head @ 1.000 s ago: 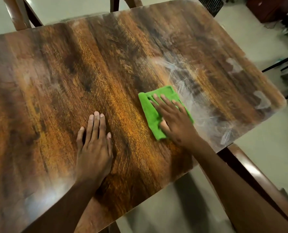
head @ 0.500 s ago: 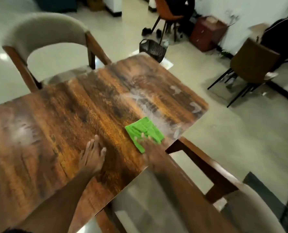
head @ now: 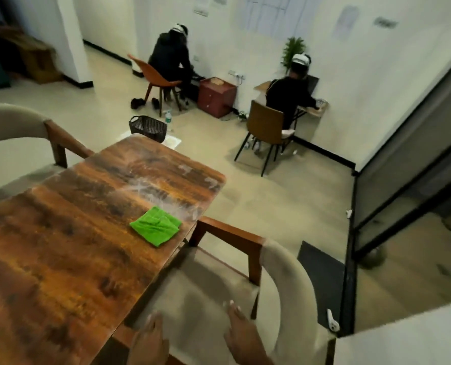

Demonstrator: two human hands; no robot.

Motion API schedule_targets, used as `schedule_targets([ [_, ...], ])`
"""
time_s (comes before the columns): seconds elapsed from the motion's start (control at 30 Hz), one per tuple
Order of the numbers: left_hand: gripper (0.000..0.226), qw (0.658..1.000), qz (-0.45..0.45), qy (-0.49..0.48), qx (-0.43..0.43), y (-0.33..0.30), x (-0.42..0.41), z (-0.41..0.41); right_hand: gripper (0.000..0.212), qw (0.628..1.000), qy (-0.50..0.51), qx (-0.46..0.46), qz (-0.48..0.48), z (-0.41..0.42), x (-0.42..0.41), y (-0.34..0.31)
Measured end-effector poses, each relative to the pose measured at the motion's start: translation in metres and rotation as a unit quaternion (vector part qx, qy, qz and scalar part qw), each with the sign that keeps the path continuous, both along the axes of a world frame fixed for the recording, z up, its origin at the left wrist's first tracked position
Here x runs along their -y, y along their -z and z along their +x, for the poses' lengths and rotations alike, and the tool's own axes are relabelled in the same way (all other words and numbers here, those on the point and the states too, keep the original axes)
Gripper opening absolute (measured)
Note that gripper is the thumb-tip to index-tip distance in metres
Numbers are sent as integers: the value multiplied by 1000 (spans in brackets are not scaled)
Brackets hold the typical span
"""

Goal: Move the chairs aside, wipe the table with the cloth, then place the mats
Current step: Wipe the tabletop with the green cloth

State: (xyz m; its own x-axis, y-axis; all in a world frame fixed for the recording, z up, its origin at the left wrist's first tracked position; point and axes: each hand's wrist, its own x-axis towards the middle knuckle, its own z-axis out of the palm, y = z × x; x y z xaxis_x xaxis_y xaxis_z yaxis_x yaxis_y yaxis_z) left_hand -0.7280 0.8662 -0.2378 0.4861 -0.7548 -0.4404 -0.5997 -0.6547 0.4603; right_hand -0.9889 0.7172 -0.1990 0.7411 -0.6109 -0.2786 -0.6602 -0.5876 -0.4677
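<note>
- Head view, nearest the camera: the left hand (head: 150, 338) and the right hand (head: 245, 335) hang low over the seat of the near chair (head: 293, 280); the fingers (head: 235, 312) of both look straight or loosely spread and hold nothing, though motion blur softens them
- The near chair sits tucked against the desk (head: 61, 246), its wooden arm (head: 229, 233) close to the desk's edge; if it is dragged out carelessly, the arm may catch the edge and jolt the desk
- The green cloth (head: 156, 225) lies folded and unheld on the desk near that edge; a knock to the desk could send it sliding off to the floor
- Beyond the cloth, pale smears (head: 153, 191) show on the wood; judging by them the wiping looks unfinished, and mats laid now would cover damp streaks; no mats are in view
- A second chair (head: 16, 122) stands at the far left side, not yet aside
- Farther off, a dark basket (head: 147, 125) and a bottle (head: 168, 117) stand on the floor; a chair pushed that way could tip them
</note>
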Motion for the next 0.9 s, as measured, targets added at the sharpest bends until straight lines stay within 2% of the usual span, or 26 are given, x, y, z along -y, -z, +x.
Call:
schedule_targets([
  [0.03,80,999,-25,26,-11,-5,10,-3,67,997,62,48,5,51,22,-20],
  [0.07,78,997,-69,39,-22,-24,18,-4,63,998,47,-28,3,48,18,-29],
  [0.1,77,997,-62,54,11,-37,25,-3,58,997,63,-49,-8,50,23,-39],
  [0.13,75,993,-87,61,44,-50,32,0,55,996,77,-23,-34,49,31,-45],
  [0.2,69,986,-70,87,125,-68,45,0,57,995,83,-33,-52,39,43,-56],
  [0.27,68,986,-45,99,129,-75,66,10,60,992,91,-19,-87,42,63,-79],
  [0.37,67,961,-109,132,216,-112,97,-5,62,987,103,-10,-126,34,85,-97],
  [0.47,71,953,-163,149,209,-130,121,-24,60,986,100,-10,-135,10,98,-106],
  [0.53,72,945,-152,151,248,-130,131,-39,57,983,111,-16,-142,-9,101,-115],
  [0.63,72,947,-120,159,253,-128,143,-63,53,982,123,-19,-140,-40,108,-127],
  [0.9,72,951,-83,149,258,-116,176,-133,62,984,107,-39,-135,-124,158,-105],
])
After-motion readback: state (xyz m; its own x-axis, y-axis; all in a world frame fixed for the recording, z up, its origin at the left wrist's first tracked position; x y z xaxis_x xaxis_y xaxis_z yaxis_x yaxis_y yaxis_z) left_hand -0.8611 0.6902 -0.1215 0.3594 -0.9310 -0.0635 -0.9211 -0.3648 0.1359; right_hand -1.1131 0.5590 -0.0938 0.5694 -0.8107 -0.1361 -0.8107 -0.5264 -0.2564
